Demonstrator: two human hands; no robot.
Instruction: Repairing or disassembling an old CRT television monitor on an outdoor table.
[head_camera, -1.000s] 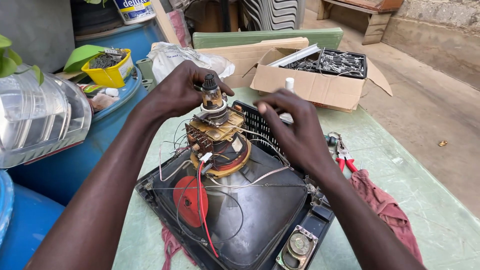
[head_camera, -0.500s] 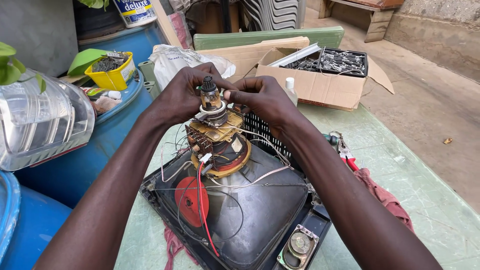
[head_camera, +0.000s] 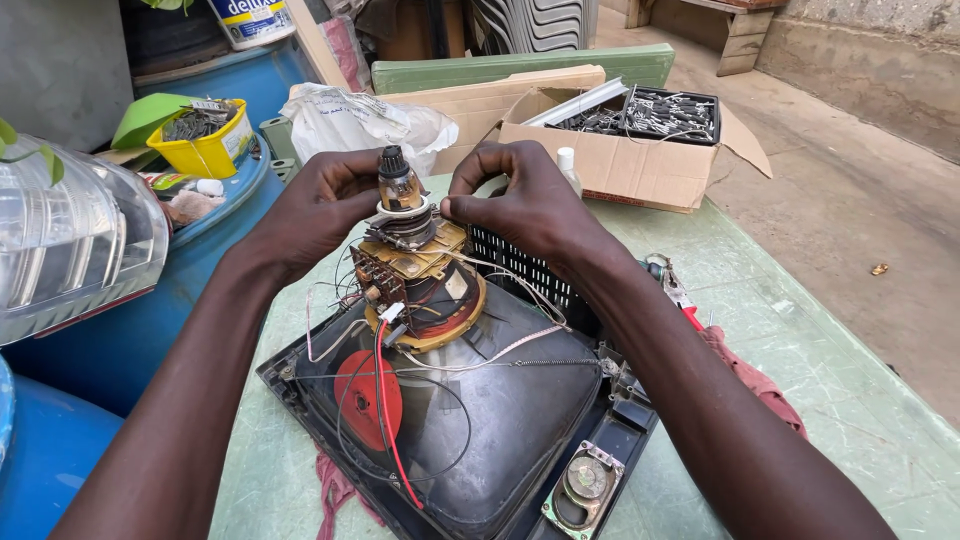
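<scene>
A black picture tube lies face down in its frame on the green table, neck pointing up. A copper-wound yoke rings the base of the glass neck. My left hand grips the neck from the left at the white ring around it. My right hand pinches that ring from the right with thumb and forefinger. A red suction cap with a red wire sits on the tube's left flank. A small round speaker is mounted at the frame's near corner.
An open cardboard box with a black tray of metal parts stands behind the tube. Blue barrels crowd the left, one bearing a yellow tub. Red-handled pliers and a red cloth lie right of my arm.
My right hand came up from the black grille beside the yoke to the neck. Both hands now hold the white ring on the neck, and the view has closed in slightly.
</scene>
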